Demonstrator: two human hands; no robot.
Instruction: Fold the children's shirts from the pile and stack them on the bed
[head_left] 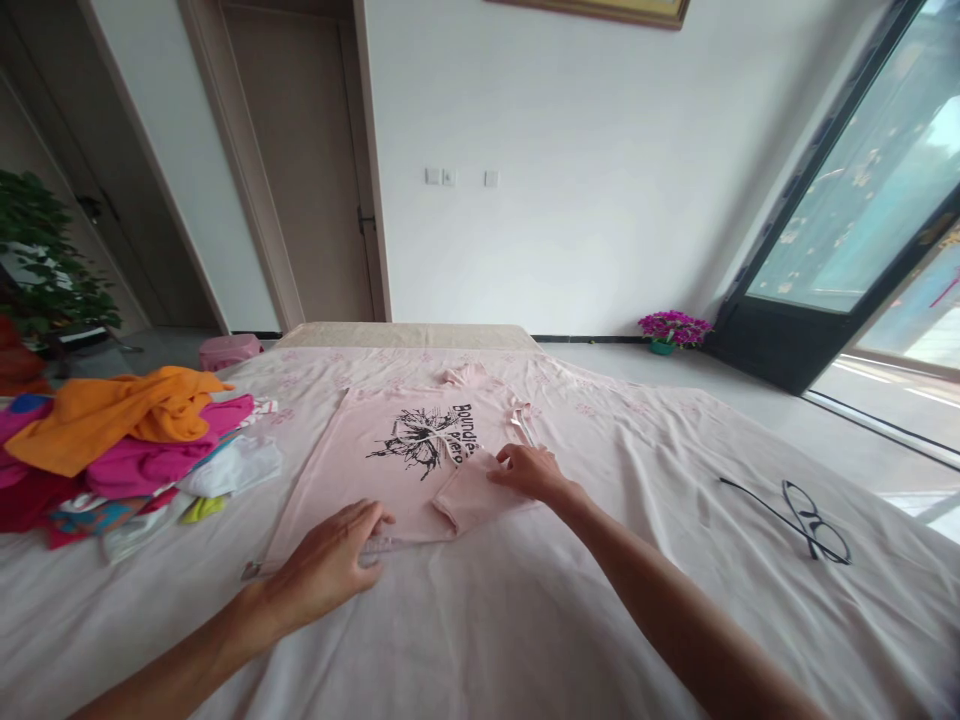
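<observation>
A pale pink T-shirt (337,455) with a black print of branching shapes and lettering lies flat on the bedspread, its collar end toward the right. My right hand (531,470) is closed on the shirt near its shoulder, and the near sleeve (466,495) is folded inward over the body, covering part of the lettering. My left hand (330,560) is over the shirt's near side edge, with thumb and fingers apart and a gap between them. Whether its underside touches the fabric is hidden.
A pile of colourful clothes, topped by an orange garment (120,415), lies at left. Black-framed glasses (814,525) rest on the wrinkled pale bedspread (675,600) at right. Beyond are a pink stool (230,351), a potted plant and magenta flowers (673,328).
</observation>
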